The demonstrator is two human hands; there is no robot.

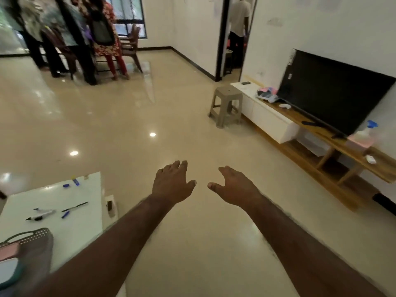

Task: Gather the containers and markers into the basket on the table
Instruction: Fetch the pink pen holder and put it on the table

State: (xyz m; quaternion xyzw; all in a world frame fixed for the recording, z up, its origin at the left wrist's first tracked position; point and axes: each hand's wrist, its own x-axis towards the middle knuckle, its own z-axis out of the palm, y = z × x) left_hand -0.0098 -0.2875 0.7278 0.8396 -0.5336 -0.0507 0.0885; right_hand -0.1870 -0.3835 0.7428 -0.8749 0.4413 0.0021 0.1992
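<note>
- Hands stretched forward over the floor (132, 116), palms down: left hand (171, 183) and right hand (235, 187) hold nothing, fingers loosely spread and relaxed, thumbs pointing toward each other.
- White tabletop (85, 228) at lower left carries scattered markers: a black pen (74, 206), a small blue marker (65, 214), a white-and-black marker (40, 215), and blue caps (75, 182) near the far edge.
- Grey basket (30, 251) sits at the tabletop's near corner with pink and white containers (9, 254) inside.
- Beige stool (227, 105) stands beside a TV (330, 91).
</note>
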